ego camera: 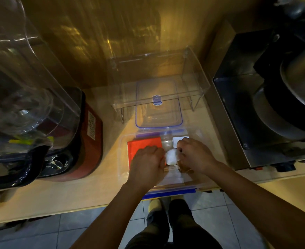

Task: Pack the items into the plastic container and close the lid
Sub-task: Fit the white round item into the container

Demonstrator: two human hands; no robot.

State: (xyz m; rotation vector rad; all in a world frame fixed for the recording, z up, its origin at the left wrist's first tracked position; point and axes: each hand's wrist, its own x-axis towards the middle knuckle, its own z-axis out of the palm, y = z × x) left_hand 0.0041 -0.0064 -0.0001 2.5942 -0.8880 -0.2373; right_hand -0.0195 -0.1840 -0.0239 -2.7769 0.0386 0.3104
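Note:
A clear plastic container (123, 155) with blue clips sits at the counter's front edge. Inside it lie an orange-red flat pad (144, 142) on the left, a clear bottle (167, 141) in the middle and a white box (177, 140) at the back right. Both my hands are down inside the container. My left hand (147, 163) and my right hand (193, 155) close from either side on a round white object (171, 156). A brown item (183, 169) shows under my right hand. The clear lid (159, 105) with a blue rim lies flat behind the container.
A clear acrylic stand (198, 76) straddles the lid at the back. A red blender base (87, 133) with a big clear jug (22, 87) stands left. A steel appliance (256, 108) with a dark pan stands right. The tiled floor and my legs show below the counter edge.

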